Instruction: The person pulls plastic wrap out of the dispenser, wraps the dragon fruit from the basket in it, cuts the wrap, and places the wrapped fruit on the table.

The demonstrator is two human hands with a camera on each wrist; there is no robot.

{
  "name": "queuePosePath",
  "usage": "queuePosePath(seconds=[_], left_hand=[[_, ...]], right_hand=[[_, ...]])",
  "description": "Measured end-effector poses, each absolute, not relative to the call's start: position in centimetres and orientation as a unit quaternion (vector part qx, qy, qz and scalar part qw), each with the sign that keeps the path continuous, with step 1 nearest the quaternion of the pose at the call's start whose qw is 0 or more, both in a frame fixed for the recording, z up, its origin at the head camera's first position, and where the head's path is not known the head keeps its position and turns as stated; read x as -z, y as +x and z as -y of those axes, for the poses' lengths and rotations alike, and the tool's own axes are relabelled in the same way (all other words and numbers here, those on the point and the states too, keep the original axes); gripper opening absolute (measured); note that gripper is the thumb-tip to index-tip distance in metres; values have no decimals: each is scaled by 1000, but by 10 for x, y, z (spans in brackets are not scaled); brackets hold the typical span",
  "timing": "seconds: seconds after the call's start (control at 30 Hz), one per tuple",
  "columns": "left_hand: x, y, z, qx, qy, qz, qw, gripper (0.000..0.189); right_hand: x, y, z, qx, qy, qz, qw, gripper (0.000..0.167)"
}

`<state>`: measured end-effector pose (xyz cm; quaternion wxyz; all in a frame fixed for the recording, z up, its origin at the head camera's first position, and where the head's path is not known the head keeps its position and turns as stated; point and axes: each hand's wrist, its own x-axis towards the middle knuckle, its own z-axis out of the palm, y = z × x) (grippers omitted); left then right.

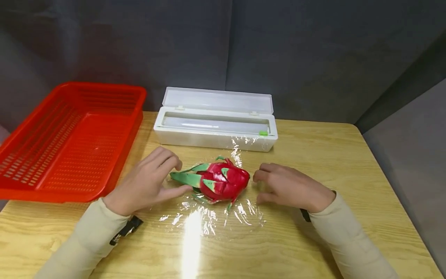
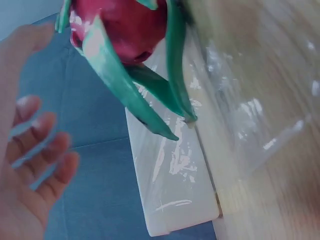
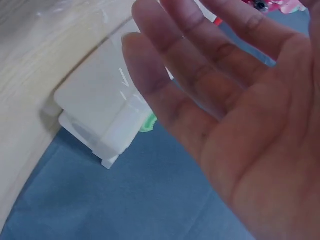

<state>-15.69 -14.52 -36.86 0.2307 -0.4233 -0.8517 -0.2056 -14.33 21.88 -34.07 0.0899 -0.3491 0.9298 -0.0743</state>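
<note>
Red oval green-leaved dragon fruit point(image 1: 224, 185) lay 3 o'clock from L hand point(image 1: 143, 186), nearer than R hand point(image 1: 290, 186); axis approx. 9–3, both hands' fingers loosely spread.

Wooden table point(image 1: 334, 155), 1 red basket point(image 1: 130, 128) at left, 1 open white box point(image 1: 209, 140), wrinkled clear film point(image 1: 244, 215)

The left hand point(image 1: 144, 184) is at the leafy end of the dragon fruit point(image 1: 224, 180), thumb extended, fingers loosely bent. The right hand point(image 1: 292, 188) is just beside its opposite end, fingers relaxed. Both sleeved forearms point(image 1: 81, 240) angle inward toward it.
</note>
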Motion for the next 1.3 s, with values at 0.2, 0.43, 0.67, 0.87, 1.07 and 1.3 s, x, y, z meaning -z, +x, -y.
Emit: queuePosePath(seconds=[0.2, 0.43, 0.67, 0.87, 1.07, 1.3], left_hand=[[368, -160, 145, 206, -465, 831, 225, 29], [367, -159, 147, 214, -483, 832, 169, 21], [364, -154, 147, 225, -484, 841, 91, 22], [364, -152, 153, 213, -424, 870, -135, 33], [372, -152, 156, 217, -411, 855, -231, 36], [376, -147, 154, 206, -409, 848, -265, 41]], right_hand=[[334, -138, -222, 60, -351, -932, 73, 40], [331, -129, -219, 57, -384, -920, 51, 34], [333, -125, -211, 63, -431, -898, 57, 27], [335, -123, -202, 75, -415, -899, 120, 27], [339, -121, -194, 83, -398, -898, 171, 28], [346, -119, -187, 75, -404, -890, 198, 36]])
